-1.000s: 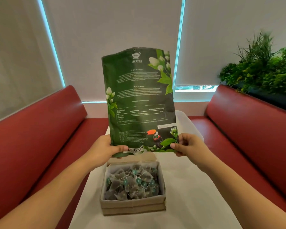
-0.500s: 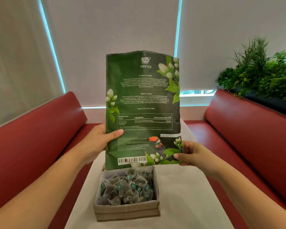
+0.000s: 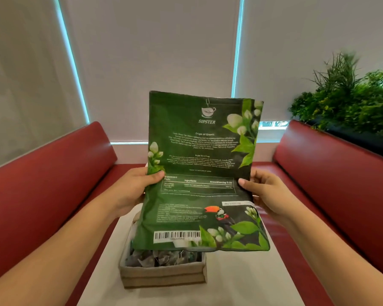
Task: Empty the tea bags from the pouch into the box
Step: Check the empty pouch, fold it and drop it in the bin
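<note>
Above the white table (image 3: 241,281), between 2 red bench seats, a person holds a green pouch (image 3: 202,173) upright with both hands. The left hand (image 3: 134,188) grips the pouch's left edge about halfway up, thumb pressed flat on the printed face and the other fingers hidden behind it. The right hand (image 3: 266,193) grips the right edge at roughly the same height, thumb on the front and fingers curled behind. The printed face is turned toward the person: a cup logo and the word SIPSTER near the top, blocks of small white text, a table of facts at mid-height, a toucan picture and a barcode (image 3: 177,236) near the bottom edge. The pouch looks flat; whether anything remains inside cannot be told. Its lower edge hangs over the far part of the box (image 3: 163,276), covering most of the box opening from this view; whether pouch and box touch cannot be told. The box is a tan, open-topped container standing on the table, nearer the table's left side. Grey pyramid tea bags (image 3: 161,258) with strings fill the visible strip of its interior. Behind the seats hang 2 pale roller blinds (image 3: 155,51). A green plant (image 3: 349,102) stands behind the right bench's backrest (image 3: 332,173).
</note>
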`<state>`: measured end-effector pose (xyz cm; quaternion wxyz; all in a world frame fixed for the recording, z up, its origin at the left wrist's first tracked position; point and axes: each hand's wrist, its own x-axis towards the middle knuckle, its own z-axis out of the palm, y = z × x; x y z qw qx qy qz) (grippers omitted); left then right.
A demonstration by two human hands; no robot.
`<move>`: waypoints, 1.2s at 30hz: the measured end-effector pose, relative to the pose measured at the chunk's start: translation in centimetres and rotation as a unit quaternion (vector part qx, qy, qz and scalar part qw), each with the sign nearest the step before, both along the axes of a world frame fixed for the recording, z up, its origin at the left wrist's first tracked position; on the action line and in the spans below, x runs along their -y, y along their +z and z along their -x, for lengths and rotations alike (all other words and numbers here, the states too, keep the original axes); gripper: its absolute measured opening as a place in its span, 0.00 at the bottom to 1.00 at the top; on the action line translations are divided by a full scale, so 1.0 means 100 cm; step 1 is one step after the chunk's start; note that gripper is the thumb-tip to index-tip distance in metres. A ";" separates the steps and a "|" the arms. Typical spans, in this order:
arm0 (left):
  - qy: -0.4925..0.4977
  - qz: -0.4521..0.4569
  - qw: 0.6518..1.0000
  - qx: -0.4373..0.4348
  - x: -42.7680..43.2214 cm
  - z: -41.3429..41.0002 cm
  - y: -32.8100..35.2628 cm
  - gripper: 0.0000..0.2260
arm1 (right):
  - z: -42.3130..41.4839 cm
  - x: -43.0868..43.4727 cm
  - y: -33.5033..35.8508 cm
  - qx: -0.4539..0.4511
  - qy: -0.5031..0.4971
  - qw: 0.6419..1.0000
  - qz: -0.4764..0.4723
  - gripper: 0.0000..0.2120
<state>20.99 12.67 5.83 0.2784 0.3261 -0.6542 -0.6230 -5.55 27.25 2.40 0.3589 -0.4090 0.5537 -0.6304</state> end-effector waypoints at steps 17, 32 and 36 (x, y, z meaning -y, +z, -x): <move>-0.078 -0.121 0.990 0.000 -0.008 -0.002 -0.014 0.18 | 0.010 -0.016 0.001 0.056 0.038 0.997 -0.035 0.21; -0.059 0.243 0.923 0.292 -0.006 -0.016 -0.036 0.14 | -0.006 -0.017 -0.007 -0.174 0.109 0.976 -0.073 0.17; -0.139 0.183 0.946 0.227 -0.027 -0.002 -0.023 0.13 | -0.024 -0.013 0.006 -0.270 0.153 0.948 -0.067 0.16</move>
